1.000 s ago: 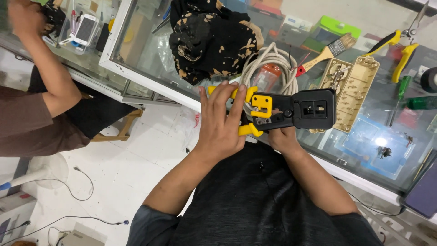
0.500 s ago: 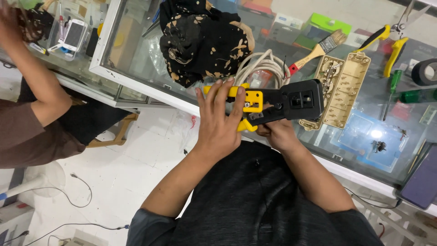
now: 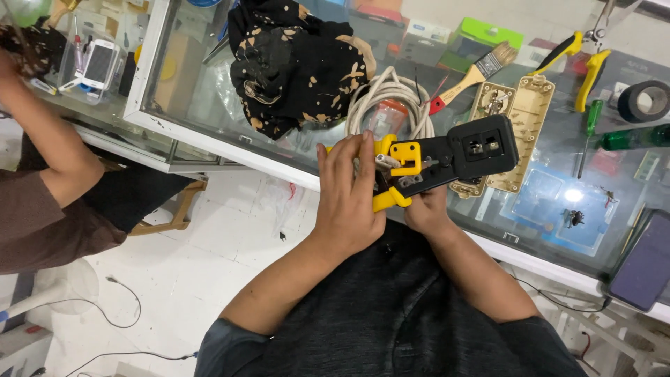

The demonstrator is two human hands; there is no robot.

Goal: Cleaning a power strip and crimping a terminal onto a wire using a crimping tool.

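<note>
Both of my hands hold a black and yellow crimping tool (image 3: 447,157) over the edge of a glass counter (image 3: 209,143). My left hand (image 3: 349,195) wraps the yellow handles from the left, fingers stretched up along them. My right hand (image 3: 427,208) grips the tool from underneath and is mostly hidden by it. The tool's black head with two sockets points right. A coil of white cable (image 3: 387,105) lies on the glass just behind the tool.
On the glass lie a black spotted cloth (image 3: 293,59), a paintbrush (image 3: 474,73), an opened beige power strip (image 3: 513,122), yellow-handled pliers (image 3: 586,59), a green screwdriver (image 3: 590,132), a tape roll (image 3: 645,101) and a dark phone (image 3: 645,269). Another person's arm (image 3: 49,167) is at left.
My hands and the crimping tool hold nearly the same pose; the view has shifted a little. The other person's arm at left has moved slightly.
</note>
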